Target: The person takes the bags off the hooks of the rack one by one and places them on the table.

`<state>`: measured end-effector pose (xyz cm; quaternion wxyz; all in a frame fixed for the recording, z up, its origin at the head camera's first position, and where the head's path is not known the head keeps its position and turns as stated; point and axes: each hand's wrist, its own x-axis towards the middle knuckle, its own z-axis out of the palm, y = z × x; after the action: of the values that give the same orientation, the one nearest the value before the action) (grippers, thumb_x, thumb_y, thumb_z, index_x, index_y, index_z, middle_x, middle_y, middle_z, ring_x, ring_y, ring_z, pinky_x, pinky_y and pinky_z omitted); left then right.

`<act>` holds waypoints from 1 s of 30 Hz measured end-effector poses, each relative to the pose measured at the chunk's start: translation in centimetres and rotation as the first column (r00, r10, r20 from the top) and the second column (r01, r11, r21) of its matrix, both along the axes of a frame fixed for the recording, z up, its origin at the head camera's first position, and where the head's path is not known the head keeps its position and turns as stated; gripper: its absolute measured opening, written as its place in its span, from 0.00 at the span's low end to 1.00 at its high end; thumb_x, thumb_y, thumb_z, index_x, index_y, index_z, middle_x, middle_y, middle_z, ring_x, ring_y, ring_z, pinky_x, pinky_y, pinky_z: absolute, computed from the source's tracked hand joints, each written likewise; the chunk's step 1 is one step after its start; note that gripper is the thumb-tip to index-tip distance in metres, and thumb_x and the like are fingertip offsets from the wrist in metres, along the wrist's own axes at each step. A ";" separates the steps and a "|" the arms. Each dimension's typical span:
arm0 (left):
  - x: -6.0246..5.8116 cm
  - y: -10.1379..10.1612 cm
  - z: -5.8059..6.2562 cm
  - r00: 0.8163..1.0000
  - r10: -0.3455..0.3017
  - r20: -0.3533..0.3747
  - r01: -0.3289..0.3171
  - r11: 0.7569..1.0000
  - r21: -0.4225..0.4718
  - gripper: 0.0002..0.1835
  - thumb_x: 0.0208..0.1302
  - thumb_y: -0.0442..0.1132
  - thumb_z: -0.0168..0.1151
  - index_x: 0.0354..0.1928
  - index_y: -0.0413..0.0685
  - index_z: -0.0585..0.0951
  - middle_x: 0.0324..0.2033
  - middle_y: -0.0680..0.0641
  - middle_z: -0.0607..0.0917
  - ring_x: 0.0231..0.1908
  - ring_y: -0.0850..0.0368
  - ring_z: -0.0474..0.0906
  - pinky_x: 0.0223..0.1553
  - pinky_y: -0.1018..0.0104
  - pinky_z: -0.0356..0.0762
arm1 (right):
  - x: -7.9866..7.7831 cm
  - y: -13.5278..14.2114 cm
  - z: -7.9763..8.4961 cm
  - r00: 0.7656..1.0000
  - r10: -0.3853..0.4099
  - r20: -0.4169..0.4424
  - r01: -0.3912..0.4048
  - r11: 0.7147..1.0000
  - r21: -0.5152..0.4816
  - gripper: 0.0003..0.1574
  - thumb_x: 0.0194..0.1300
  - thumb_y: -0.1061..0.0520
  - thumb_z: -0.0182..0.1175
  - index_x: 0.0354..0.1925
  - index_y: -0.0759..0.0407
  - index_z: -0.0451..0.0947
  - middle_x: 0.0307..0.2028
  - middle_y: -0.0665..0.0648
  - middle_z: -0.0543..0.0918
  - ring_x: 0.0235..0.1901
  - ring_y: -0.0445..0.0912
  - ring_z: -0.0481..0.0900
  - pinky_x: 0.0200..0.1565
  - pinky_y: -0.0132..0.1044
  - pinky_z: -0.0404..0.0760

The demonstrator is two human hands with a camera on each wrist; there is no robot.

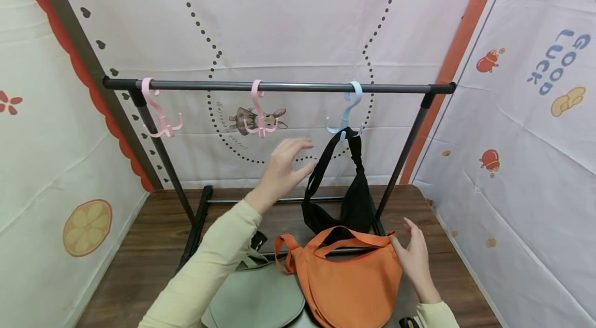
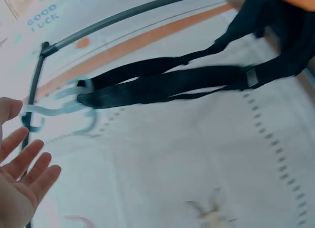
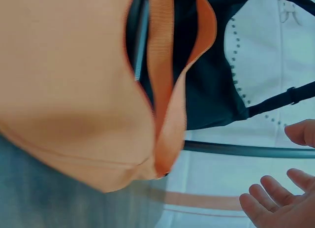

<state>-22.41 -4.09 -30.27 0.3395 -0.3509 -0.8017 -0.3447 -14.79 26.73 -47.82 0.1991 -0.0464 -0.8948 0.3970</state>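
Note:
A black bag (image 1: 356,204) hangs by its strap from the light blue hook (image 1: 346,110) on the rack's bar. My left hand (image 1: 281,170) is raised just left of that strap, fingers extended and holding nothing. In the left wrist view, this hand (image 2: 24,183) appears close to the blue hook (image 2: 64,109), thumb apart from the fingers. Lower down, an orange bag (image 1: 349,281) with its strap lies in front of the black one. At its right edge is my right hand (image 1: 414,255); the right wrist view shows the hand (image 3: 283,201) spread and apart from the orange bag (image 3: 64,90).
Two pink hooks (image 1: 261,110) hang on the left and middle of the black rack bar (image 1: 302,87). A sage green bag (image 1: 256,297) lies left of the orange one on the wooden table (image 1: 144,245). Printed cloth walls (image 1: 288,17) enclose the back and sides.

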 end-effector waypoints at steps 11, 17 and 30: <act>-1.9 2.4 8.7 0.960 -0.031 -0.279 -0.031 0.976 -0.215 0.13 0.56 0.34 0.61 0.43 0.39 0.79 0.46 0.44 0.80 0.50 0.51 0.73 0.55 0.68 0.70 | -2.1 -1.2 3.0 0.992 0.083 -0.098 -0.082 0.996 0.020 0.34 0.58 0.67 0.57 0.61 0.69 0.59 0.52 0.71 0.67 0.54 0.62 0.65 0.52 0.58 0.65; -3.0 4.5 10.6 0.955 -0.002 -0.298 -0.089 0.952 -0.291 0.12 0.58 0.34 0.59 0.44 0.39 0.79 0.47 0.45 0.80 0.51 0.52 0.73 0.52 0.69 0.73 | -3.0 -2.3 3.8 0.981 0.125 -0.148 -0.125 0.992 0.004 0.33 0.57 0.67 0.58 0.61 0.70 0.60 0.52 0.72 0.68 0.53 0.63 0.66 0.51 0.58 0.66; -5.0 7.7 11.1 0.954 0.101 -0.282 -0.196 0.923 -0.332 0.10 0.62 0.32 0.52 0.43 0.40 0.80 0.45 0.46 0.80 0.50 0.53 0.73 0.51 0.70 0.73 | -4.7 -4.3 4.2 0.958 0.172 -0.230 -0.172 0.985 0.017 0.33 0.54 0.69 0.60 0.59 0.69 0.63 0.49 0.71 0.71 0.50 0.61 0.70 0.47 0.55 0.71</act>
<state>-27.41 3.61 -19.17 0.3975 -0.3864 -0.8240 -0.1176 -19.51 22.43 -43.58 0.2664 0.0778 -0.8656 0.4168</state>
